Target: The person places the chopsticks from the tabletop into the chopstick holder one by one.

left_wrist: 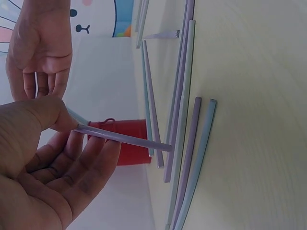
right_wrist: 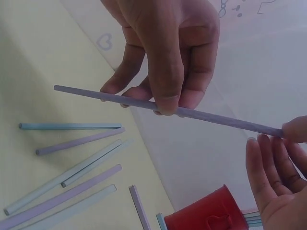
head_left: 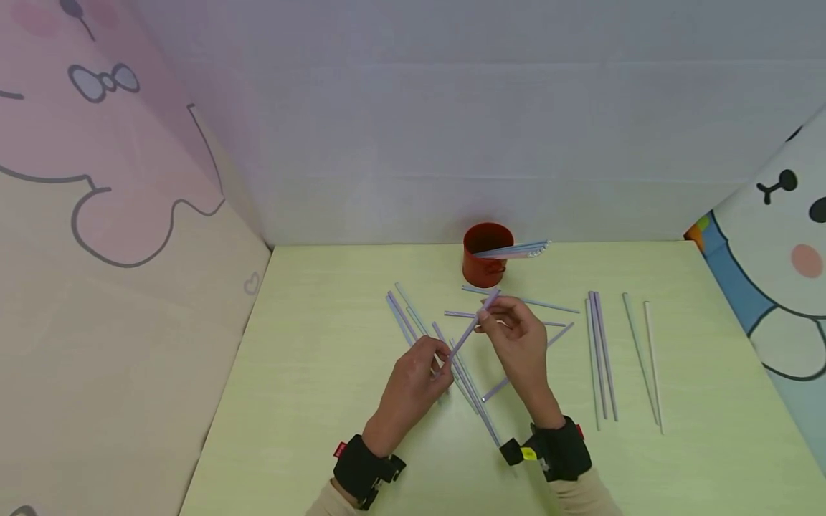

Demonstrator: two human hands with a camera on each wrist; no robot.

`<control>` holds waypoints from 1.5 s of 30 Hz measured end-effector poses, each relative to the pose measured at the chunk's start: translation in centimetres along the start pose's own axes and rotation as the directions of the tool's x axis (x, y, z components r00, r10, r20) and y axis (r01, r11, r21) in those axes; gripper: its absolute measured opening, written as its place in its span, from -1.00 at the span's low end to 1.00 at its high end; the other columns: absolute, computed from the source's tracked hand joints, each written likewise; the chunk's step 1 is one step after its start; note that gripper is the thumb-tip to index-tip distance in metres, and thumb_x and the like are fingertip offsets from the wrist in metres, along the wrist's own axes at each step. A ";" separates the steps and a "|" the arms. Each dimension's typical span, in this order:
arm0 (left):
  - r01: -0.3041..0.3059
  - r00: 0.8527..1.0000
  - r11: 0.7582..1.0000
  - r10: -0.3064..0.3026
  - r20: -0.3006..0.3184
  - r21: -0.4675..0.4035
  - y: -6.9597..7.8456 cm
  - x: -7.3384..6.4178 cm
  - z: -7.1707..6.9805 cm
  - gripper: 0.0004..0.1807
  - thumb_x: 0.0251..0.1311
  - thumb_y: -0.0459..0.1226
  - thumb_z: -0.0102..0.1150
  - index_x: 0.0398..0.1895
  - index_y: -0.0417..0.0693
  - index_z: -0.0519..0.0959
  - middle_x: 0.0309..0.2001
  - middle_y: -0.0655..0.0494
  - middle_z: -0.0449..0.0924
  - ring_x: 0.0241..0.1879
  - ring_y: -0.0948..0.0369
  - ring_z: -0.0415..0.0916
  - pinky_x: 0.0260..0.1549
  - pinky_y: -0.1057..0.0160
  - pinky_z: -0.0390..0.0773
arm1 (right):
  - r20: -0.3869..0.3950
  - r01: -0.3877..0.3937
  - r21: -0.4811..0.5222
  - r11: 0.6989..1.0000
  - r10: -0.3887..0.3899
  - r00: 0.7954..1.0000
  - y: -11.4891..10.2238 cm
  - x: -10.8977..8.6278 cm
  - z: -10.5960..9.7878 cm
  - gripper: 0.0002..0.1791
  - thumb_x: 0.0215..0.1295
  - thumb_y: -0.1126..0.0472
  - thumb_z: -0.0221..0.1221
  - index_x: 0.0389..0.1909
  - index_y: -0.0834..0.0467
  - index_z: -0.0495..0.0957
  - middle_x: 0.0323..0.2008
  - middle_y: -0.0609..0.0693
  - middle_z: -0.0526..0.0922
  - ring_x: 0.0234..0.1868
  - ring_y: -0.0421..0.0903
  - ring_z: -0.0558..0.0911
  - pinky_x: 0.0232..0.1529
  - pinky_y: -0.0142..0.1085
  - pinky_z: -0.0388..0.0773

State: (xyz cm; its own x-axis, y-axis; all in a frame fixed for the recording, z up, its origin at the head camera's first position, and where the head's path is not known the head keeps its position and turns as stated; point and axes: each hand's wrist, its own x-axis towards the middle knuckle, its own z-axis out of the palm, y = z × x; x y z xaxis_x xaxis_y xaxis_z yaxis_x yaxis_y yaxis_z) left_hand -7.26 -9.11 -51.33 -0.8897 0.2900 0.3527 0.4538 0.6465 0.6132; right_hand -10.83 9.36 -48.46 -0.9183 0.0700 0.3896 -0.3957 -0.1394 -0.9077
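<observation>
Both hands hold one purple straw [head_left: 466, 335] aslant above the table. My left hand [head_left: 415, 376] pinches it toward its lower end, and a length sticks out past the fingers in the left wrist view. The thumb and fingers of my right hand [head_left: 519, 344] pinch it near the upper end. Below the hands lie loose straws, among them a purple straw [head_left: 493, 390] and a pale blue straw [head_left: 410, 304]. Behind the hands stands a small red bucket [head_left: 484, 271] with several straws [head_left: 516, 251] leaning out to the right.
To the right lie a group of purple and pale straws [head_left: 601, 358], a pale green straw [head_left: 639, 355] and a white straw [head_left: 653, 365]. Printed cloth walls [head_left: 419, 143] border the pale yellow table [head_left: 310, 315] at the back and sides.
</observation>
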 end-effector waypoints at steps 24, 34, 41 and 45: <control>0.086 0.996 0.994 -0.085 -0.018 0.069 -1.3 -1.1 0.3 -0.89 0.15 -0.32 0.29 -0.26 -0.06 0.59 -0.34 0.18 0.59 -0.43 0.31 0.52 -0.52 0.31 0.57 | -0.205 0.263 0.166 0.950 -0.227 0.952 -4.0 4.7 -3.8 -0.76 0.13 0.76 0.08 -0.15 0.77 0.38 -0.30 0.37 0.61 -0.34 0.08 0.70 -0.27 -0.22 0.71; 0.186 0.982 0.974 -0.181 -0.051 0.128 -2.7 -1.9 0.3 -0.91 0.13 -0.34 0.30 -0.31 -0.03 0.60 -0.37 0.19 0.59 -0.45 0.31 0.54 -0.55 0.30 0.55 | -0.346 0.367 0.139 0.920 -0.302 0.888 -5.7 6.9 -5.1 -0.75 0.09 0.74 0.14 -0.19 0.75 0.40 -0.34 0.37 0.61 -0.37 0.09 0.69 -0.30 -0.20 0.72; 0.184 0.982 0.971 -0.176 -0.063 0.155 -3.2 -2.3 0.5 -0.92 0.13 -0.32 0.29 -0.32 -0.04 0.59 -0.38 0.19 0.58 -0.48 0.32 0.49 -0.58 0.32 0.53 | -0.389 0.437 0.134 0.889 -0.359 0.849 -6.6 8.6 -5.7 -0.76 0.08 0.72 0.16 -0.20 0.73 0.41 -0.33 0.42 0.58 -0.36 0.15 0.67 -0.29 -0.14 0.71; 0.199 0.979 0.959 -0.186 -0.081 0.201 -3.5 -2.5 0.7 -0.92 0.12 -0.32 0.29 -0.33 -0.04 0.59 -0.38 0.18 0.57 -0.50 0.31 0.48 -0.60 0.29 0.51 | -0.405 0.470 0.099 0.877 -0.396 0.824 -7.0 9.6 -5.8 -0.77 0.08 0.71 0.17 -0.21 0.70 0.43 -0.33 0.43 0.58 -0.34 0.18 0.67 -0.27 -0.15 0.71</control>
State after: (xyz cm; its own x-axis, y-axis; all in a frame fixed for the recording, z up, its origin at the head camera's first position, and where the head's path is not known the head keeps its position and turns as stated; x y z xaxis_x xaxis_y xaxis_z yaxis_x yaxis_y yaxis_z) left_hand -6.65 -11.54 -54.85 -0.9517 0.1066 0.2880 0.2480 0.8198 0.5162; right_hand -16.79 16.69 -39.25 -0.5961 0.5134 0.6174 -0.7798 -0.1871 -0.5974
